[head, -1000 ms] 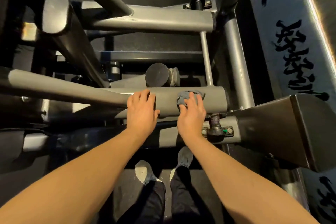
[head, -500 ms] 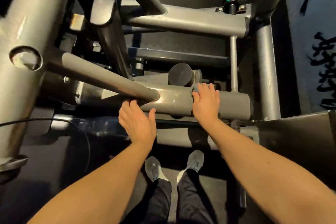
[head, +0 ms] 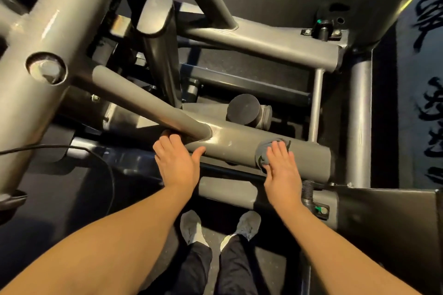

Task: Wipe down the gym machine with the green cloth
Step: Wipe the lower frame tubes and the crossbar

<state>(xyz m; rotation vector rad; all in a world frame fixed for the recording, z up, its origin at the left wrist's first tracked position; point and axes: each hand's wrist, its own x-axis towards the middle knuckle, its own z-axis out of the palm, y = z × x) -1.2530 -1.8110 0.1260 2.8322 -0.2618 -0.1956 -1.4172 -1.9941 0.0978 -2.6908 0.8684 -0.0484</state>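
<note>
The gym machine is a frame of thick grey steel tubes; its near horizontal tube (head: 235, 143) runs across the middle of the view. My right hand (head: 281, 170) lies flat with straight fingers on that tube, pressing the cloth (head: 262, 152) against it. The cloth looks dark grey-green in this light and only its edge shows around my fingers. My left hand (head: 177, 160) rests on the same tube, just below the joint where a slanted tube (head: 143, 103) meets it, fingers reaching under the joint.
A large diagonal beam (head: 55, 38) crosses the upper left. A black round cap (head: 243, 108) sits behind the near tube. A dark metal plate (head: 388, 218) juts in at lower right. A black cable (head: 72, 148) trails at left. My feet (head: 191, 227) stand on dark floor.
My right hand with the cloth slid back toward me over the tube, from its far side to its top and near side. My left hand barely shifted. The view moved closer.
</note>
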